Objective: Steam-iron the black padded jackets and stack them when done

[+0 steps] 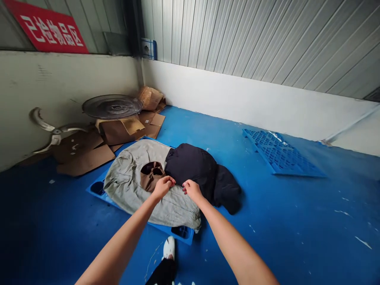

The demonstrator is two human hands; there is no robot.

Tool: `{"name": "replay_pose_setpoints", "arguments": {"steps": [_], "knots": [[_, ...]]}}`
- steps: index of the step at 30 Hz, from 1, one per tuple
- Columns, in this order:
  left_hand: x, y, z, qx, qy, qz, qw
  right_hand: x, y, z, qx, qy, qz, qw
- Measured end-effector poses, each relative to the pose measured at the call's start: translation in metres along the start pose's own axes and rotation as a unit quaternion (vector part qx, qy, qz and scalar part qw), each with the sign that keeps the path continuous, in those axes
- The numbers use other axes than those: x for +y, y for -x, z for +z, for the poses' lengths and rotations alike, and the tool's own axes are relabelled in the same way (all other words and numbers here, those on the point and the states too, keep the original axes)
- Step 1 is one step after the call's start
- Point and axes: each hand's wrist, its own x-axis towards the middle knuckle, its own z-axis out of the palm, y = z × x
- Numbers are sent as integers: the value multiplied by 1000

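Observation:
Both of my hands are close together over a grey cloth cover (127,174), which is spread over a blue plastic pallet (187,234). My left hand (164,186) is closed in a pinch beside a brown fabric piece (148,183) with dark openings. Just right of it, my right hand (192,190) also has its fingertips pinched, near the lower edge of a bulky dark cloth bundle (191,164). Anything held between either set of fingers is too small to make out. The dark bundle bulges over the pallet's right side, and a smaller lobe of it reaches the floor.
A second blue pallet (285,154) lies to the right on the blue floor (297,221). Flattened cardboard (89,158), a round dark disc (113,106) and a metal fan-like part (56,132) are along the left wall. My white shoe (169,247) stands by the near pallet edge.

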Motion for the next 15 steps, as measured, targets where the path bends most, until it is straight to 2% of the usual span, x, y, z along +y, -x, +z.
{"name": "replay_pose_setpoints", "arguments": {"steps": [4, 10, 12, 15], "knots": [[2, -75, 37, -1, 8, -38, 999, 33, -78, -41, 0, 20, 29, 999], [-4, -168, 77, 12, -1, -100, 995, 84, -196, -112, -30, 51, 46, 997], [-13, -200, 90, 30, -1, -117, 993, 103, -247, -136, -58, 82, 37, 994], [-38, -253, 116, 78, 10, -153, 985, 133, -342, -167, -100, 143, 21, 984]]}}
